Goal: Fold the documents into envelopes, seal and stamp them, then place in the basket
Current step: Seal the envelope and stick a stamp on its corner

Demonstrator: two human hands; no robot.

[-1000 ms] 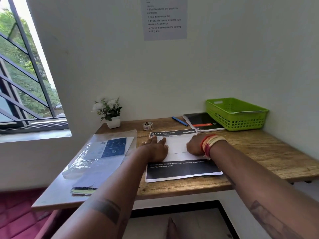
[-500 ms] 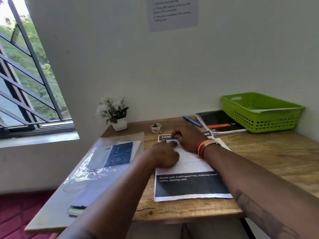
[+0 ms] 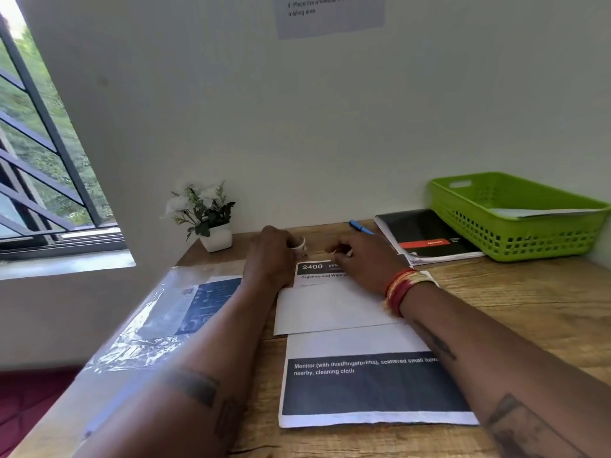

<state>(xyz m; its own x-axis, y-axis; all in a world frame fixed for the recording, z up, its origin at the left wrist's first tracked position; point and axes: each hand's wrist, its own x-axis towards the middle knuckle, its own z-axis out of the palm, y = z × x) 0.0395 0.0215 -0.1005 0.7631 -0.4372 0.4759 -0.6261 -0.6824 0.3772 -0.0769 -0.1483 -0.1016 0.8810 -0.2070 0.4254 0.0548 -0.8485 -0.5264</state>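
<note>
Both hands are up at the far edge of the desk now. The left hand curls round a small white roll – stamps or tape, too small to tell – and holds it on the wood just beyond the top of the printed sheet. The right hand hovers just beside it, fingers bent, with something tiny and pale pinched at the fingertips; what it is I cannot make out. Red and gold bangles ring that wrist.

Under the forearms lies a white envelope, flat on top of the document, a sheet with dark header and footer bands. The envelope covers the sheet's middle and is touched by neither hand.

To the left, a clear plastic sleeve with a blue-printed paper inside. At the back – a potted white-flower plant, a blue pen, a black notebook. The green basket sits far right against the wall, well apart from the envelope, with a pale paper already lying inside it.
</note>
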